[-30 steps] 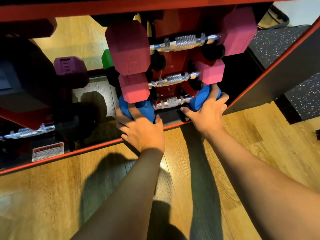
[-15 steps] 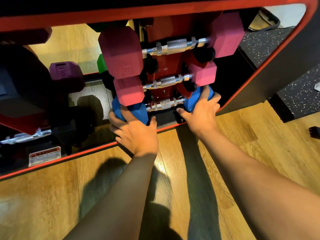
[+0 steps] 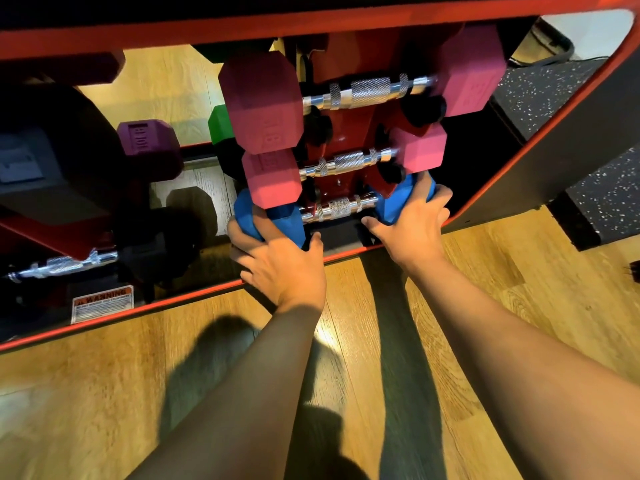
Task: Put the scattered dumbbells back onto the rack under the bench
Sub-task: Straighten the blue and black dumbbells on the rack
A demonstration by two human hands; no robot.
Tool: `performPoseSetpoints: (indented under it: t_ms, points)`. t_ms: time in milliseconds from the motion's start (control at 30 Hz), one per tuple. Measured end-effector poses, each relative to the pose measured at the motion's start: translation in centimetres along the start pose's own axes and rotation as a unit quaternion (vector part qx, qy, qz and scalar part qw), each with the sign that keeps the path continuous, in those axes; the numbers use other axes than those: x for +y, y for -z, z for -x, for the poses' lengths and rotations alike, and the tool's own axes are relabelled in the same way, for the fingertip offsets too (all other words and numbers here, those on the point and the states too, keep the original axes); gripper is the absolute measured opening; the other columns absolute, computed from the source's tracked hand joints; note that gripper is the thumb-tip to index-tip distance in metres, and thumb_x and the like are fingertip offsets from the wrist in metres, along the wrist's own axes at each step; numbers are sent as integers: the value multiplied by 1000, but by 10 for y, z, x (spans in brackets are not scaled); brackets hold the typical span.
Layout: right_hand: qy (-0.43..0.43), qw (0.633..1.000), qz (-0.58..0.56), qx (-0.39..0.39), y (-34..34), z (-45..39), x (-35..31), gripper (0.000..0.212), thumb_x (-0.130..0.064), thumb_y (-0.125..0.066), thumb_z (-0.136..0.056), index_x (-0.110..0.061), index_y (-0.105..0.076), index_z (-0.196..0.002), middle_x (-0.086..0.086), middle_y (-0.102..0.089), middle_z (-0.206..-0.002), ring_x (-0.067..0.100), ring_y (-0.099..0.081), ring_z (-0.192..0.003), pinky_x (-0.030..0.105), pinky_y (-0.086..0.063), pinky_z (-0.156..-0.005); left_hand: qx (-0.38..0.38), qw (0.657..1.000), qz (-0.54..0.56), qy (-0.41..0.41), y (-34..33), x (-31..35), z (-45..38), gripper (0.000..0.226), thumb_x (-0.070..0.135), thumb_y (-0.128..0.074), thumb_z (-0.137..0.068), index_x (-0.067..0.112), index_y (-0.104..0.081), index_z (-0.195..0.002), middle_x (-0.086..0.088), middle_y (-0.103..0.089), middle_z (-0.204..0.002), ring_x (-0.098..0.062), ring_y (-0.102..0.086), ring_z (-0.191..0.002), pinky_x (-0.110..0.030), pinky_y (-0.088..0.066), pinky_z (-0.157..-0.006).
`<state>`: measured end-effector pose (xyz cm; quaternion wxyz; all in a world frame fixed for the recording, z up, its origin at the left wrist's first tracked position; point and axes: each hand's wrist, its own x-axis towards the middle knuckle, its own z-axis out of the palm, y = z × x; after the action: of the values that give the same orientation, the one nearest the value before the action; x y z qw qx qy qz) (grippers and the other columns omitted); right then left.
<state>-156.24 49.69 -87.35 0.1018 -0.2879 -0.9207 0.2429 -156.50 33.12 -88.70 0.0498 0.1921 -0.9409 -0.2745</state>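
A blue dumbbell [image 3: 337,209] with a chrome handle lies across the lowest tier of the red rack [image 3: 349,133] under the bench. My left hand [image 3: 280,268] wraps its left blue head, and my right hand [image 3: 415,223] wraps its right blue head. Just above it rests a small pink dumbbell [image 3: 273,181]. A larger dark pink dumbbell [image 3: 263,102] sits on the top tier. My fingers hide the lower parts of both blue heads.
The bench's red-edged frame [image 3: 173,299] runs across the wooden floor [image 3: 104,393]. To the left under the bench are a purple dumbbell [image 3: 149,143], a green head [image 3: 218,124], a chrome handle [image 3: 65,265] and a warning label [image 3: 102,303]. Speckled black mats [image 3: 554,95] lie at the right.
The view has shifted slightly, so the rack sits lower and to the left in the frame. Both hands stay gripped on the blue dumbbell's heads at the lowest tier.
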Motion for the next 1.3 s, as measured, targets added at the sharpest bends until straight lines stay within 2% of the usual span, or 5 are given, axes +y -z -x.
performPoseSetpoints:
  t_ms: [300, 467, 900, 1067, 1300]
  points:
    - [6, 1000, 1, 5, -2, -1, 2, 110, -46, -86, -70, -20, -17, -152, 19, -23, -143, 42, -35, -122, 48, -43, -100, 2, 1000, 3, -4, 1, 1, 2, 97, 58, -75, -71, 26, -14, -140, -16, -15, -155, -41, -45, -116, -48, -42, -93]
    - [7, 1000, 1, 2, -2, -1, 2, 112, -46, -86, -70, -17, -17, -153, 20, -23, -143, 43, -35, -121, 46, -41, -101, 2, 1000, 13, -7, 1, 1, 3, 97, 55, -76, -71, 28, -18, -144, -16, -14, -155, -41, -41, -122, -50, -41, -95]
    - [3, 1000, 7, -1, -1, -1, 2, 112, -46, -86, -69, -20, -17, -153, 20, -23, -143, 44, -36, -121, 48, -43, -99, 1, 1000, 15, -2, 2, 2, 4, 96, 53, -77, -70, 29, -18, -142, -16, -15, -155, -42, -42, -122, -51, -43, -94]
    - [-7, 1000, 10, -7, 2, -1, 0, 115, -50, -86, -68, -21, -14, -154, 20, -22, -144, 43, -35, -122, 48, -43, -101, -4, 1000, 9, -12, 5, 4, 6, 90, 54, -75, -73, 27, -20, -140, -16, -17, -155, -40, -45, -118, -50, -43, -93]
    - [-23, 1000, 14, -14, 5, 2, -5, 119, -60, -82, -68, -20, -11, -156, 20, -22, -146, 42, -34, -124, 47, -41, -101, -27, 999, 20, -17, 15, 1, 5, 92, 57, -73, -72, 26, -23, -142, -10, -16, -155, -39, -41, -128, -52, -39, -97]
